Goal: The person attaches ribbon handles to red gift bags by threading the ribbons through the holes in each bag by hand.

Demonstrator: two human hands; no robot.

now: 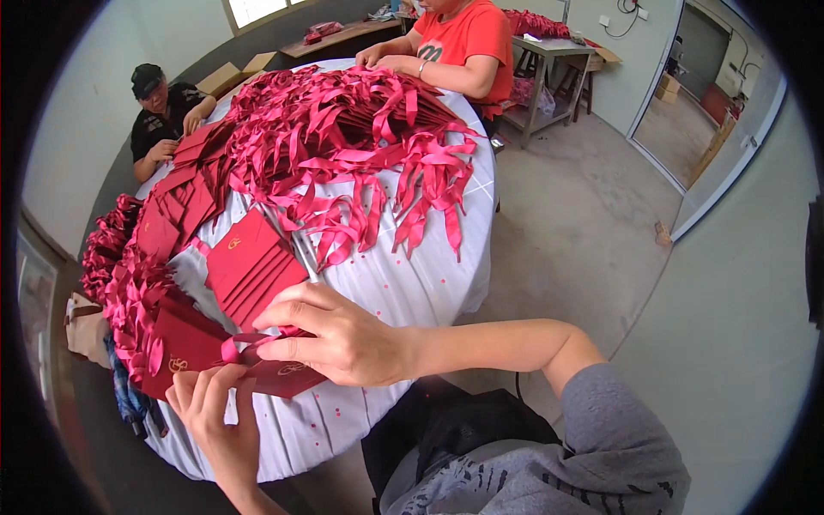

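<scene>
At the near left of the round table, a flat red card piece (287, 379) with a gold emblem lies under my hands. My right hand (343, 335) reaches across it, thumb and fingers closed on a pink-red ribbon (245, 345). Pressed against the near edge of the same card piece is my left hand (216, 410), its fingertips bent together by the ribbon; what lies between them is partly hidden. Just beyond my right hand is a fanned stack of red card pieces (251, 268). Another red card piece (182, 348) with a gold emblem leans at the left.
A large heap of ribboned red card pieces (326, 120) covers the table's far side. More ribbons (133, 300) bunch along its left edge. White cloth (378, 292) covers the table. One person in red (468, 43) and another in black (159, 116) work opposite. A doorway (695, 103) opens at right.
</scene>
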